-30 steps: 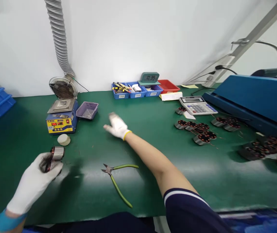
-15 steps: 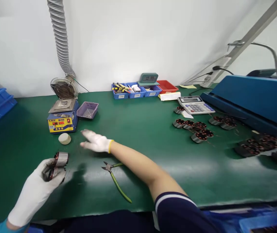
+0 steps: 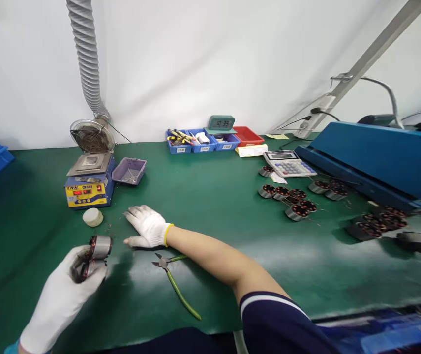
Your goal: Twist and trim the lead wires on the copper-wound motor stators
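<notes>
At the lower left of the frame our left hand (image 3: pixel 63 289) is curled round two motor coils (image 3: pixel 102 247), one above the other, thumb and fingers closed on them. Our right hand (image 3: pixel 147 228), left of centre, is palm down, fingers spread, with nothing in it. Should the left grip slacken, we think the lower coil, partly hidden, could slip onto the worktop (image 3: pixel 210 191). The one pair of pliers (image 3: pixel 164 262) lies spread just below the right hand, so a careless sweep could snag its tips. Counting the rest, we find one white puck (image 3: pixel 93 217), one purple tray (image 3: pixel 140 172), three blue boxes (image 3: pixel 203 148), one red box (image 3: pixel 248 136), one clock (image 3: pixel 221 122) and one calculator (image 3: pixel 292 166); loose coils (image 3: pixel 296 212) at right number at least eight, the far cluster too blurred to count.
</notes>
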`<action>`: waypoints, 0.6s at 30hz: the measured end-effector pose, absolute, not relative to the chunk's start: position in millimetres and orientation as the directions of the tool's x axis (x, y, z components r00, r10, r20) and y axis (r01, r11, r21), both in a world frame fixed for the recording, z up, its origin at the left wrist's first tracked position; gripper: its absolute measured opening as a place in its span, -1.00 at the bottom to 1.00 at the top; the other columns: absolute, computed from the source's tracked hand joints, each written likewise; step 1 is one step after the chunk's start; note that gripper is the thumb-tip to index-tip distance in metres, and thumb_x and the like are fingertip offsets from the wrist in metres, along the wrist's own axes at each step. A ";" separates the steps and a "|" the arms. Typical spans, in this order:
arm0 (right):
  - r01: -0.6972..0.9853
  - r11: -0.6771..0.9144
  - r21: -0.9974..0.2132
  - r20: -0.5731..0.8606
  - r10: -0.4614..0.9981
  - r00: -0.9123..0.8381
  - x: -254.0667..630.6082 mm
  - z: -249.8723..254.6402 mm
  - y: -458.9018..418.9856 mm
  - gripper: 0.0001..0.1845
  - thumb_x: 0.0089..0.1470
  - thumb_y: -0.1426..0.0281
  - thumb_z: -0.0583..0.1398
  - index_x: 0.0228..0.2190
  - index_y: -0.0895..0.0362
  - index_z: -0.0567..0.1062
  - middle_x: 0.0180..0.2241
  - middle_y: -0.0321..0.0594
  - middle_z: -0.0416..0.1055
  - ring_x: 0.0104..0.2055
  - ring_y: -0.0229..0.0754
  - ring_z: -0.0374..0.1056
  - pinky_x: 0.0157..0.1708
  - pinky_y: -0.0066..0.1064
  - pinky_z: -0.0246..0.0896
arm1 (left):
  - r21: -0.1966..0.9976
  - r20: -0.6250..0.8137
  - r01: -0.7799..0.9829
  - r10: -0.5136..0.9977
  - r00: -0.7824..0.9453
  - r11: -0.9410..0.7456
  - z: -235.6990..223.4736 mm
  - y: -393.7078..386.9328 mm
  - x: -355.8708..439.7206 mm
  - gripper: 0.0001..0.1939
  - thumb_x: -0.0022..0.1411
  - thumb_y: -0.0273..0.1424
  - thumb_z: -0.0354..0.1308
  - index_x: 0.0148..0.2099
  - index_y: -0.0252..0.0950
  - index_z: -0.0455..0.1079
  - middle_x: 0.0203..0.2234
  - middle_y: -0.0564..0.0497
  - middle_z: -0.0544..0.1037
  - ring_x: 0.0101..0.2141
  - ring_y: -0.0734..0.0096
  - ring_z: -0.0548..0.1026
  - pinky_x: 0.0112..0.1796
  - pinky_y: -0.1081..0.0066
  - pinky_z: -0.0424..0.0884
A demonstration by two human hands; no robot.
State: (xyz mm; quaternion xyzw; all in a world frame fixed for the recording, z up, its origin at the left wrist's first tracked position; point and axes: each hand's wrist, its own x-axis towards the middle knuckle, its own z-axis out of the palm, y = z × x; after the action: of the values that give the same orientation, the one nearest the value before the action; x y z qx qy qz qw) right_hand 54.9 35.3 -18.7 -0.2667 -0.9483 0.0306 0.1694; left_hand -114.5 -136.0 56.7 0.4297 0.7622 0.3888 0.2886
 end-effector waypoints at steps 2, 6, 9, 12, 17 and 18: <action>0.573 0.803 -0.163 0.299 0.594 -0.747 46.0 -14.0 63.4 -0.08 0.07 -0.18 0.01 0.25 0.16 0.12 0.28 -0.05 0.09 0.29 -0.05 0.03 0.22 -0.30 -0.05 | 0.854 -0.114 0.405 0.876 -0.468 0.327 50.0 -135.9 -114.5 -0.44 -0.24 -0.10 0.33 -0.15 -0.20 0.39 -0.30 0.00 0.61 -0.29 0.15 0.58 -0.28 0.36 0.54; 0.824 0.531 -0.197 0.299 0.833 -0.465 89.2 -8.9 146.0 -0.16 0.22 -0.01 -0.10 0.23 0.43 0.07 0.26 0.30 0.02 0.29 0.14 -0.01 0.19 -0.09 -0.05 | 0.903 -0.093 0.322 0.860 -0.501 0.285 28.9 -125.1 -119.3 -0.44 -0.18 -0.12 0.34 -0.11 -0.21 0.35 -0.31 0.02 0.61 -0.30 0.21 0.58 -0.27 0.38 0.53; 0.905 0.378 -0.193 0.269 0.908 -0.322 124.3 -15.2 197.8 -0.18 0.20 0.01 -0.06 0.19 0.46 0.13 0.24 0.38 0.03 0.25 0.25 0.04 0.15 0.03 -0.05 | 0.922 -0.043 0.300 0.837 -0.546 0.243 11.9 -108.7 -119.0 -0.44 -0.15 -0.11 0.33 -0.10 -0.24 0.34 -0.29 -0.01 0.60 -0.27 0.19 0.58 -0.24 0.35 0.53; 0.919 0.361 -0.159 0.240 0.917 -0.318 132.5 -24.6 232.7 -0.19 0.15 -0.03 0.00 0.20 0.33 0.17 0.28 0.20 0.03 0.27 0.18 0.01 0.19 -0.05 -0.11 | 0.928 -0.033 0.287 0.820 -0.572 0.238 -0.8 -99.0 -117.1 -0.43 -0.18 -0.13 0.35 -0.11 -0.22 0.35 -0.29 -0.01 0.60 -0.26 0.17 0.59 -0.24 0.36 0.54; 0.925 0.358 -0.126 0.204 0.922 -0.329 118.4 -31.5 282.5 -0.16 0.14 -0.07 -0.02 0.22 0.27 0.15 0.31 0.13 -0.03 0.29 0.16 -0.04 0.20 -0.06 -0.15 | 0.907 -0.082 0.283 0.789 -0.609 0.312 -14.3 -103.0 -112.8 -0.46 -0.22 -0.09 0.34 -0.17 -0.20 0.40 -0.39 0.00 0.62 -0.35 0.12 0.60 -0.31 0.33 0.56; 0.927 0.354 -0.125 0.199 0.924 -0.326 116.7 -31.3 292.1 -0.16 0.14 -0.08 -0.02 0.22 0.27 0.16 0.30 0.14 -0.01 0.29 0.18 -0.04 0.20 -0.04 -0.16 | 0.898 -0.072 0.298 0.776 -0.627 0.325 -16.9 -103.9 -110.9 -0.47 -0.20 -0.07 0.33 -0.17 -0.20 0.40 -0.40 -0.01 0.62 -0.35 0.10 0.61 -0.32 0.31 0.56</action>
State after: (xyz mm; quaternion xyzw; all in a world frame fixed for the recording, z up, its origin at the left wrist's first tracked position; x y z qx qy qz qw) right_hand 116.7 292.1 -31.3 -0.5684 -0.8142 -0.0059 0.1182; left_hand -110.9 -103.9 -16.9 0.3477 0.7724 0.4656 0.2563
